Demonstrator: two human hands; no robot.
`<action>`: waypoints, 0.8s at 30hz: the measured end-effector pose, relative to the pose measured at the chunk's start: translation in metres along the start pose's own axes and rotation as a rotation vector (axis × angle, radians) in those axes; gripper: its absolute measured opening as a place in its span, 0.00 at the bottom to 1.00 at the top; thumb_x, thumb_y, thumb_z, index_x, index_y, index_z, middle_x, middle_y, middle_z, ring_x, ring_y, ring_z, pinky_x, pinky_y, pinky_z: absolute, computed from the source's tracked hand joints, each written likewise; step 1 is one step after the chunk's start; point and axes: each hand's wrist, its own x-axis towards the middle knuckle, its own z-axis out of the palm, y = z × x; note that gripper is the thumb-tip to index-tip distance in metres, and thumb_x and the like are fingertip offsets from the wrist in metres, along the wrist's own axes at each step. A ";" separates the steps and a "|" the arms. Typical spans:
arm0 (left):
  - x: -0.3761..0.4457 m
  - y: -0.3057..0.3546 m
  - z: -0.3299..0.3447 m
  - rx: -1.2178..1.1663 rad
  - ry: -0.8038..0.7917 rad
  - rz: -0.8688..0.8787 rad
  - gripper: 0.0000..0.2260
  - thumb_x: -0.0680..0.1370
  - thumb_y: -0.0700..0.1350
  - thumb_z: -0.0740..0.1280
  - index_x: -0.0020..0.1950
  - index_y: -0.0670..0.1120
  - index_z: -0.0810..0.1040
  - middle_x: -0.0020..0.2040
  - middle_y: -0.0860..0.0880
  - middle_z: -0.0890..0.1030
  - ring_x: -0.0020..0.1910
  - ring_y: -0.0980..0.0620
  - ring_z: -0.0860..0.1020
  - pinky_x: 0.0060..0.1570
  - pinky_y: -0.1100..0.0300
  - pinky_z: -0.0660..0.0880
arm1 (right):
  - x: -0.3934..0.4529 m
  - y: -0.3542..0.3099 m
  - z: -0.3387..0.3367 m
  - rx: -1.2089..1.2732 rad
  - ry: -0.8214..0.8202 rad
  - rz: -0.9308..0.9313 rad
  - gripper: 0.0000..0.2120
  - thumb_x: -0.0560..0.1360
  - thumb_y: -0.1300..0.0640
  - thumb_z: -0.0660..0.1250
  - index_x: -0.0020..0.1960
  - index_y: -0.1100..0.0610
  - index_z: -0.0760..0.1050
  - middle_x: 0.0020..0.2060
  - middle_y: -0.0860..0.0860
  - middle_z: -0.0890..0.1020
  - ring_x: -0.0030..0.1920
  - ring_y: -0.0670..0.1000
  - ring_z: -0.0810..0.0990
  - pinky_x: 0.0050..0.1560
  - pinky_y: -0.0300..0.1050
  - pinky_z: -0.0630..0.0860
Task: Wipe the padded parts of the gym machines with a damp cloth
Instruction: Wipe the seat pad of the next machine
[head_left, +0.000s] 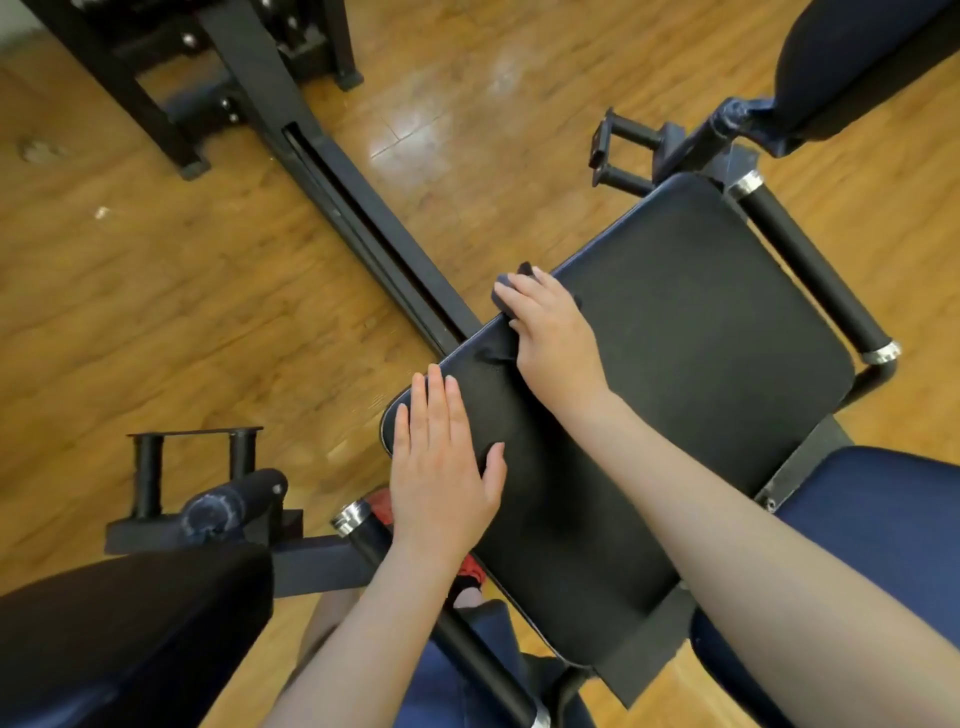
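Right hand (553, 332) is gripping a dark cloth (511, 288) at the seat pad's (701, 332) front edge; left hand (441, 457), fingers flat, is bracing it. Other pads likely remain.

Glossy wooden floor (156, 291) reflects light beneath a black steel frame (332, 171).
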 end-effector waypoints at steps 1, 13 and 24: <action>-0.003 -0.004 0.001 -0.002 0.000 -0.003 0.34 0.77 0.58 0.51 0.74 0.35 0.64 0.75 0.36 0.64 0.75 0.40 0.63 0.70 0.45 0.55 | -0.003 -0.002 0.001 0.001 0.004 0.001 0.20 0.76 0.72 0.60 0.66 0.62 0.72 0.65 0.55 0.74 0.71 0.58 0.65 0.65 0.49 0.67; -0.023 -0.032 0.007 0.011 0.029 0.044 0.42 0.74 0.65 0.52 0.74 0.33 0.62 0.75 0.34 0.61 0.75 0.39 0.59 0.72 0.45 0.54 | -0.041 -0.046 0.032 0.085 0.059 -0.029 0.20 0.71 0.74 0.62 0.62 0.63 0.75 0.60 0.58 0.78 0.66 0.62 0.71 0.56 0.52 0.75; -0.043 -0.046 0.013 -0.016 -0.033 0.199 0.46 0.72 0.68 0.52 0.76 0.33 0.56 0.78 0.35 0.51 0.77 0.41 0.44 0.74 0.46 0.45 | -0.104 -0.066 0.043 0.108 0.153 0.052 0.17 0.74 0.67 0.58 0.60 0.63 0.77 0.59 0.57 0.79 0.64 0.61 0.73 0.62 0.50 0.70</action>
